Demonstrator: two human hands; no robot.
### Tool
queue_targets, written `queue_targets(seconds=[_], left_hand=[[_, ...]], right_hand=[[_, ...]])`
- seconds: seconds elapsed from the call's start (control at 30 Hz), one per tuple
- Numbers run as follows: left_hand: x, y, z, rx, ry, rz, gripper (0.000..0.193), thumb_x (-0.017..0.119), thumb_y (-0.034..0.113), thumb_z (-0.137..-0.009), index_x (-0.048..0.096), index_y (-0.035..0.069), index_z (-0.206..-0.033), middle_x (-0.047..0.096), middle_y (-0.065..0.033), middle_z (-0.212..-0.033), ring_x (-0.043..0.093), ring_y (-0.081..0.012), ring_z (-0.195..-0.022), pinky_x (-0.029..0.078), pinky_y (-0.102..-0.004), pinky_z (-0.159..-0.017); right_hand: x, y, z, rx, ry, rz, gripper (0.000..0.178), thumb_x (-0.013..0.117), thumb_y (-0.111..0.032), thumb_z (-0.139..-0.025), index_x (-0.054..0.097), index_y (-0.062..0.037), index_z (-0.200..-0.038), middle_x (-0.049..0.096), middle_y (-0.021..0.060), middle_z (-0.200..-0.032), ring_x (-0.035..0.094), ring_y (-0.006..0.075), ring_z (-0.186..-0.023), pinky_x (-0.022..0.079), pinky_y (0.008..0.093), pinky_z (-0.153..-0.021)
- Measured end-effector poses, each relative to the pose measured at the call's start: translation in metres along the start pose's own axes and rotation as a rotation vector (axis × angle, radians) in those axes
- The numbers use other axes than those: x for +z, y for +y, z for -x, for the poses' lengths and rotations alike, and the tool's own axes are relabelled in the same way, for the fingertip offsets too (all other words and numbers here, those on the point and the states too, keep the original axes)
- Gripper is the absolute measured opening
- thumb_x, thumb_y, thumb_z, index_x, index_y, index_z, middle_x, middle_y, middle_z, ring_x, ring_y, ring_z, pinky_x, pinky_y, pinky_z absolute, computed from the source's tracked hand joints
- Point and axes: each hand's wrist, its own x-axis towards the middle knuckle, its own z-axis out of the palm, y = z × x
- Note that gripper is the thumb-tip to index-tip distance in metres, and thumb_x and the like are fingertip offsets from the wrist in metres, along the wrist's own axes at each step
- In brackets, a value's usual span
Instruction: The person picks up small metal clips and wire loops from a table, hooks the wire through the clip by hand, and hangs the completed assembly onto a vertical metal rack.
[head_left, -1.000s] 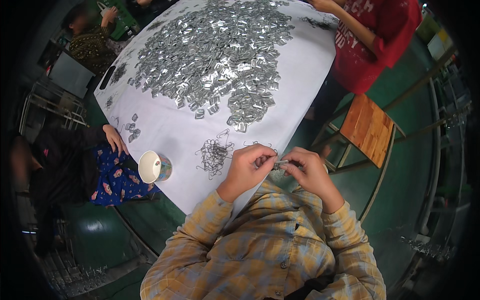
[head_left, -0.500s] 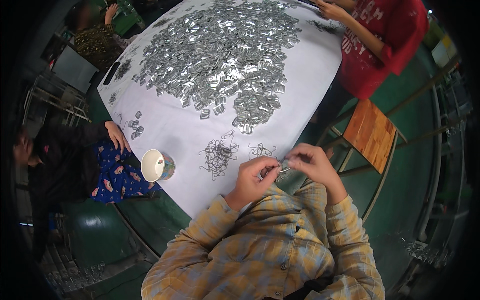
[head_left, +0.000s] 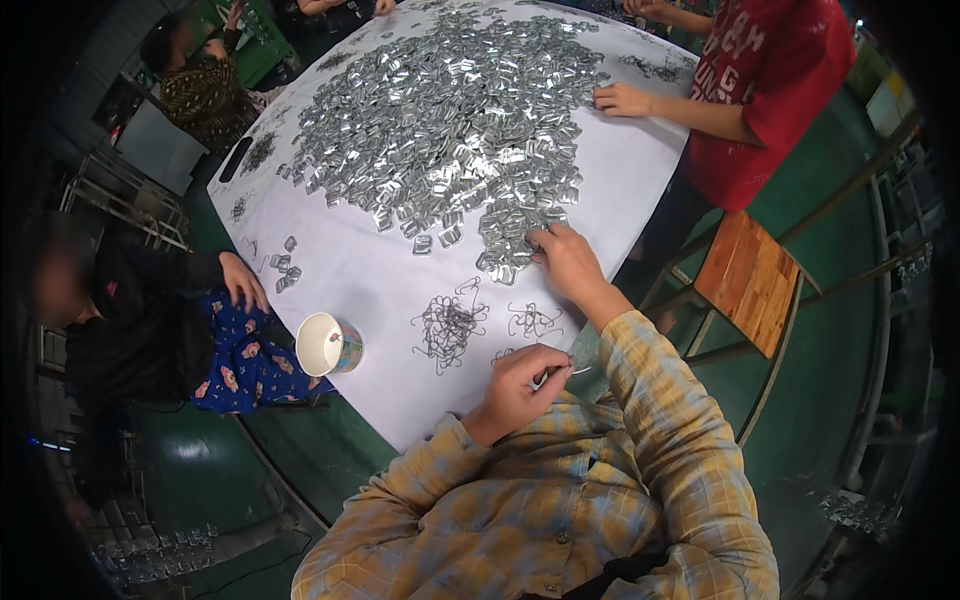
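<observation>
My left hand is closed in front of my body, just off the table's near edge. From its pinched thumb and finger a thin, shiny wire piece sticks out; the rest is hidden in the hand. My right hand reaches forward to the near tip of a big heap of flat, silvery metal buckles. Its fingertips are bent together on the buckles there, and what is between them is hidden. Between my hands and the heap lie a tangle of dark wire hooks and a smaller cluster of hooks.
A paper cup stands at the left edge of the white-covered table. A few loose buckles lie beyond it. Seated at left is a person in black; a person in red stands at right by a wooden stool.
My right hand has left my left hand and moved forward to the heap. The left hand stays closed near my body. The person in red has lowered a hand to the table.
</observation>
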Motion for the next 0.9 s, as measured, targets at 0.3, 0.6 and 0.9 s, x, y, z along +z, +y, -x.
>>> queue_targets(seconds=[0.3, 0.6, 0.9], left_hand=[[0.007, -0.002, -0.004, -0.011, -0.029, 0.013, 0.007, 0.065, -0.005, -0.076, 0.061, -0.002, -0.082, 0.062, -0.0078, -0.073, 0.045, -0.0094, -0.052, 0.037, -0.0225, -0.048], [0.007, -0.003, -0.004, -0.064, 0.002, 0.022, 0.006, 0.064, -0.005, -0.077, 0.061, -0.003, -0.083, 0.061, -0.0066, -0.071, 0.046, -0.0077, -0.054, 0.037, -0.0219, -0.049], [0.004, -0.010, -0.015, -0.094, 0.063, -0.011, 0.005, 0.063, -0.004, -0.079, 0.061, -0.002, -0.083, 0.060, -0.0050, -0.072, 0.048, -0.0070, -0.056, 0.039, -0.0211, -0.052]], right_hand=[[-0.006, 0.004, -0.003, 0.022, -0.092, -0.038, 0.031, 0.069, -0.008, -0.073, 0.061, -0.0066, -0.103, 0.060, 0.0141, -0.090, 0.058, 0.0326, -0.090, 0.047, 0.0402, -0.078], [-0.023, -0.006, 0.009, -0.004, 0.144, -0.181, 0.035, 0.074, -0.009, -0.066, 0.062, -0.0033, -0.098, 0.063, 0.0132, -0.087, 0.062, 0.0308, -0.084, 0.048, 0.0381, -0.074], [-0.083, -0.020, 0.062, 0.256, -0.263, -0.564, 0.014, 0.066, -0.007, -0.077, 0.059, 0.0025, -0.084, 0.064, 0.0184, -0.076, 0.062, 0.0349, -0.072, 0.048, 0.0357, -0.064]])
